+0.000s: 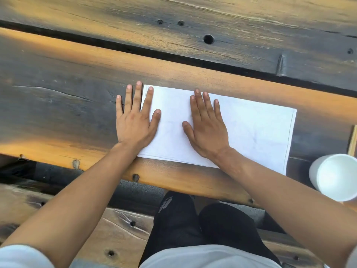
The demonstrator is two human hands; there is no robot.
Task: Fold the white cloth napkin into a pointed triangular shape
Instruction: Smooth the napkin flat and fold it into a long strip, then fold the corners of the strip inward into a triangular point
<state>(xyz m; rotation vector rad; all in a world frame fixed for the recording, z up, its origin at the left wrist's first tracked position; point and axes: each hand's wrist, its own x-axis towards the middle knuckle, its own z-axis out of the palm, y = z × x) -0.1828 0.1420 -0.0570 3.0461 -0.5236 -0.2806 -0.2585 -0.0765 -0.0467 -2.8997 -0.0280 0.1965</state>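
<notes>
The white cloth napkin (pixel 253 130) lies flat on the wooden table as a wide rectangle, its long sides running left to right. My left hand (pixel 135 120) rests palm down with fingers spread across the napkin's left edge, half on the cloth and half on the wood. My right hand (pixel 207 128) presses flat on the napkin a little left of its middle, fingers pointing away from me. Neither hand grips anything. The right half of the napkin is uncovered.
The table (pixel 58 105) is of dark, orange-streaked planks with a gap (pixel 135 50) behind the napkin. A white foam cup (pixel 336 176) stands at the right near the front edge. A wooden strip (pixel 353 140) shows at the right border. My dark-trousered legs (pixel 193 225) are below the table.
</notes>
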